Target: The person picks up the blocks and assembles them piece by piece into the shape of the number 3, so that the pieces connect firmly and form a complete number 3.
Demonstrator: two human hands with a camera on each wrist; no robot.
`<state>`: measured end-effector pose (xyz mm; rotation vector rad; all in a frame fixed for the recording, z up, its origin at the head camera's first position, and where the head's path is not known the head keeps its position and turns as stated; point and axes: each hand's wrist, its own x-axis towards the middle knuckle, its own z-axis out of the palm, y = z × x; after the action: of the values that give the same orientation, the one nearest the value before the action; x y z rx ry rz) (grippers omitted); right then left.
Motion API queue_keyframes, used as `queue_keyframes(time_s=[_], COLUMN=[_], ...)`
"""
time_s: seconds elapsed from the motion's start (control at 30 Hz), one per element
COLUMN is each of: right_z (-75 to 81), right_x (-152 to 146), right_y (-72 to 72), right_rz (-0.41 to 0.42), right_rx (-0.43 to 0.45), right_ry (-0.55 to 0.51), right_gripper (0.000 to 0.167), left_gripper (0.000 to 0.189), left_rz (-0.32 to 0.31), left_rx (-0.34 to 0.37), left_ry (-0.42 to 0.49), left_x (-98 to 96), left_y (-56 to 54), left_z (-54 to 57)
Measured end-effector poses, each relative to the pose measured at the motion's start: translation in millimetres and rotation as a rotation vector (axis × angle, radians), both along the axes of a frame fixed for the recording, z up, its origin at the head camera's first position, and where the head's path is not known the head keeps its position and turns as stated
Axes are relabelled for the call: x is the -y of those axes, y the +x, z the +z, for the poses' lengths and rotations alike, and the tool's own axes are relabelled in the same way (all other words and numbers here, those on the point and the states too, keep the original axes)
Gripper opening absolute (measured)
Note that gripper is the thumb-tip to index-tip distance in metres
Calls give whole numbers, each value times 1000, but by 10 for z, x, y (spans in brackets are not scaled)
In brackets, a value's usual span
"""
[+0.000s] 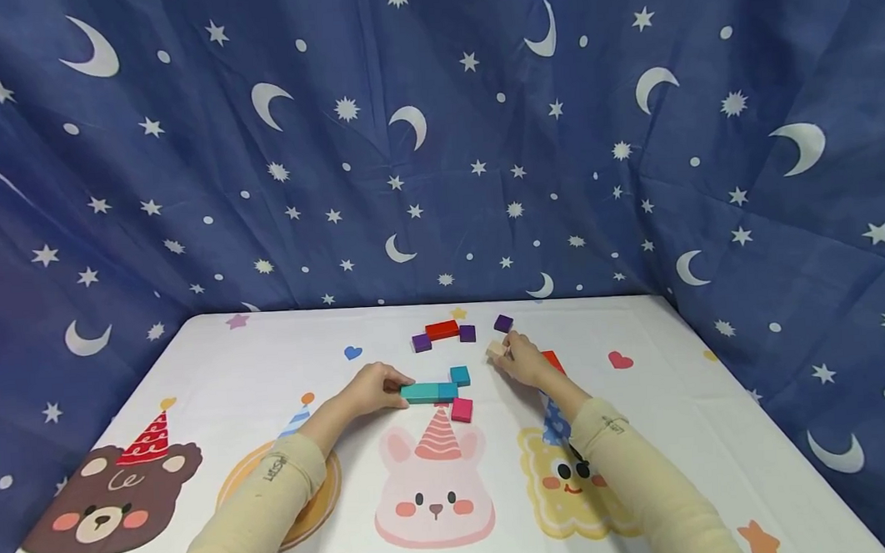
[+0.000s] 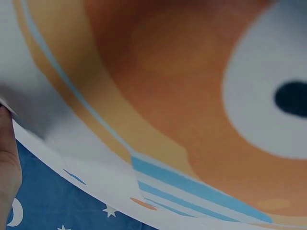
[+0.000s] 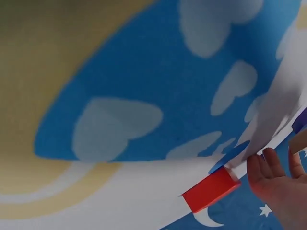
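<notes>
My left hand [image 1: 373,389] pinches the left end of a long teal block [image 1: 420,393] between thumb and fingers. A blue cube [image 1: 448,392] sits flush against the block's right end. Just behind it is another blue cube [image 1: 459,376], and a pink cube [image 1: 461,410] lies in front. Farther right, my right hand [image 1: 524,360] holds a plain wooden block [image 1: 495,349] in its fingertips. In the right wrist view the wooden block [image 3: 298,142] shows only partly at the edge. The left wrist view catches just part of the left hand [image 2: 7,163]; its block is out of sight there.
At the back lie a red block [image 1: 442,331] with a purple cube [image 1: 421,343] and a dark purple cube [image 1: 467,334] beside it. Another dark purple cube [image 1: 502,323] is behind the right hand. A red block [image 1: 552,361], partly hidden, lies by the right wrist.
</notes>
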<state>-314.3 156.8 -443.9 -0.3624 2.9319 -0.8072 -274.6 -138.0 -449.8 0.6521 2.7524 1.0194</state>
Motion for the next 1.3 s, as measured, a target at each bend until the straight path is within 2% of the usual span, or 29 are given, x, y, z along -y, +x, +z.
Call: queue_keyframes(time_s=[0.33, 0.67, 0.93, 1.3], right_z=[-18, 6, 24, 24], right_x=[42, 90, 58, 83], right_y=[60, 153, 252, 391], right_rz=[-13, 19, 43, 65], right_rx=[-27, -37, -54, -135], right_ry=[-15, -45, -54, -68], right_gripper=[36, 33, 34, 33], left_gripper=[34, 34, 34, 34], left_rz=[-23, 12, -9, 6], left_rx=[-14, 2, -11, 4], left_ry=[-2, -8, 5, 2], left_x=[15, 17, 1, 1], left_y=[1, 2, 12, -1], left_z=[-5, 20, -5, -4])
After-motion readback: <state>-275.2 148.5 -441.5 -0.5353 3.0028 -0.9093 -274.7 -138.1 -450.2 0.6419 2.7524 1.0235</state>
